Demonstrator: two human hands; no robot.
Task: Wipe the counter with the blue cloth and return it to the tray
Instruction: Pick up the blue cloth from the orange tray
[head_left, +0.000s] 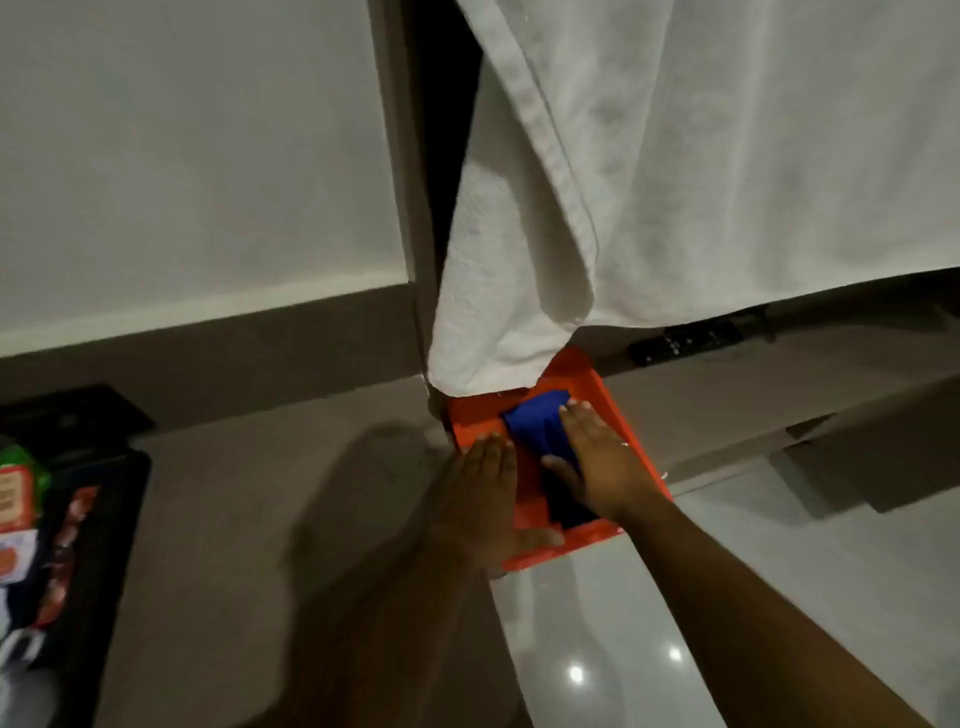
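Head view, frame centre: cloth (540, 423), soft, light and bunchable anywhere, is being pressed flat in tray (613, 410) by spread right hand (597, 457); left hand (488, 483), fingers together, is steadying its edge.

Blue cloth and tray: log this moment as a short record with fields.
cloth: blue cloth lying inside the tray, bunched
tray: orange tray on the counter, far end under a hanging white towel
left hand: flat, palm down on the tray's near left edge
right hand: flat, fingers spread on the cloth
left side: dark tray of packets
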